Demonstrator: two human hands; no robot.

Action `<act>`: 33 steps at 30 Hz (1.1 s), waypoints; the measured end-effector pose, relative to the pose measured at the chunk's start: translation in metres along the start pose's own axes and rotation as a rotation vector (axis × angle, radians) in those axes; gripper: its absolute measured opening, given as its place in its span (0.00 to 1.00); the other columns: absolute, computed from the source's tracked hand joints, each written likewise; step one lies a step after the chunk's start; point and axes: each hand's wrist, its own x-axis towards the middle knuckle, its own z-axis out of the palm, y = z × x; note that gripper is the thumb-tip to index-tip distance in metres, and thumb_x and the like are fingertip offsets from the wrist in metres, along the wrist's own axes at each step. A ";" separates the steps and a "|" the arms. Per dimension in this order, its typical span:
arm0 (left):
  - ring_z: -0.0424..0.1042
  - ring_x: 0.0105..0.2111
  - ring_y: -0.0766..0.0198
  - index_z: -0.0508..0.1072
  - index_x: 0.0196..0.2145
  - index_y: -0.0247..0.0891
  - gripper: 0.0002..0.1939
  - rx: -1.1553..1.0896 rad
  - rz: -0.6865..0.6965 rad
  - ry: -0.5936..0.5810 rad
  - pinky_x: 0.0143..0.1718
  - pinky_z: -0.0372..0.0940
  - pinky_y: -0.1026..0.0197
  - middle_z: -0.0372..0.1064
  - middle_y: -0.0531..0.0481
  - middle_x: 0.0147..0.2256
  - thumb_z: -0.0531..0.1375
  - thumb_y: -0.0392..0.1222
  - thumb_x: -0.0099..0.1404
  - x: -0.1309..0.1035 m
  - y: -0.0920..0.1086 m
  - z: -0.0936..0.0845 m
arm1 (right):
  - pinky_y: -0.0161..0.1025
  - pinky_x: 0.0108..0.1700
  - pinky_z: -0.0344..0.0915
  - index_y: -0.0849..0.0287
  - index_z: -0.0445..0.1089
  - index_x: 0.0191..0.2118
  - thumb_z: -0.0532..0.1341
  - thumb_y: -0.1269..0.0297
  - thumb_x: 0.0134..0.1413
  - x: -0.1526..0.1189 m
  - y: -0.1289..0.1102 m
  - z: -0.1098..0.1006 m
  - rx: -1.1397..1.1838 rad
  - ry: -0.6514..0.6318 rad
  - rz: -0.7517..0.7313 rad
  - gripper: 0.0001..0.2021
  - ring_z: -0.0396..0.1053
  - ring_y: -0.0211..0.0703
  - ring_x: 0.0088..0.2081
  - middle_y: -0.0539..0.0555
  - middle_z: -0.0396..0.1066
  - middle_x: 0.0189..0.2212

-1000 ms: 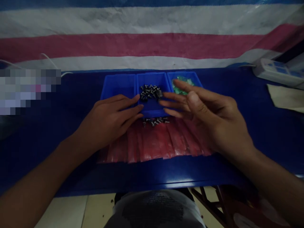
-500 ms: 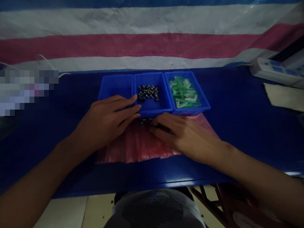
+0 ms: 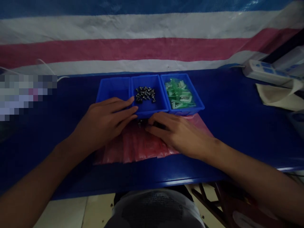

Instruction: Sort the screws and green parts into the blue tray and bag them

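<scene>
My left hand [image 3: 106,122] lies with its fingers stretched out. Its fingertips are at the front corner of the middle blue bin, over red translucent plastic bags [image 3: 140,147]. My right hand [image 3: 177,133] is curled over the bags just in front of the bins, thumb and fingers closed round dark screws mostly hidden beneath them. One loose screw [image 3: 139,123] shows on the bags between my hands. A pile of black-headed screws [image 3: 145,94] lies inside the middle blue bin [image 3: 152,109].
Left of the middle bin stands another blue bin [image 3: 114,87], partly behind my left hand. The right bin [image 3: 198,104] holds green and white packets [image 3: 181,95]. A power strip [image 3: 263,71] and a beige cloth [image 3: 270,96] lie at the right; the table's edge [image 3: 180,182] is near my body.
My right hand has shifted slightly left over the screws on the bags, and fewer of them show. My left hand stays nearly in place. The view has shifted slightly.
</scene>
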 end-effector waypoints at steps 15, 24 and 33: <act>0.85 0.45 0.56 0.82 0.51 0.42 0.09 -0.003 -0.031 -0.030 0.45 0.82 0.53 0.84 0.46 0.53 0.62 0.41 0.81 -0.003 0.001 0.001 | 0.45 0.48 0.85 0.57 0.82 0.54 0.69 0.65 0.70 0.004 0.003 -0.026 1.039 0.208 0.612 0.11 0.86 0.47 0.44 0.57 0.85 0.47; 0.86 0.44 0.54 0.81 0.50 0.39 0.09 -0.002 -0.019 -0.027 0.45 0.84 0.51 0.84 0.45 0.53 0.60 0.41 0.82 -0.002 0.002 -0.001 | 0.44 0.41 0.84 0.56 0.75 0.63 0.57 0.73 0.76 -0.002 -0.008 -0.031 0.404 0.293 0.384 0.17 0.85 0.49 0.42 0.56 0.85 0.45; 0.86 0.43 0.54 0.81 0.50 0.38 0.08 -0.004 0.005 -0.010 0.43 0.84 0.51 0.84 0.43 0.52 0.60 0.39 0.81 0.000 0.002 0.000 | 0.46 0.40 0.76 0.65 0.80 0.46 0.60 0.77 0.73 -0.004 -0.004 -0.010 -0.125 -0.082 -0.044 0.10 0.75 0.52 0.42 0.60 0.80 0.41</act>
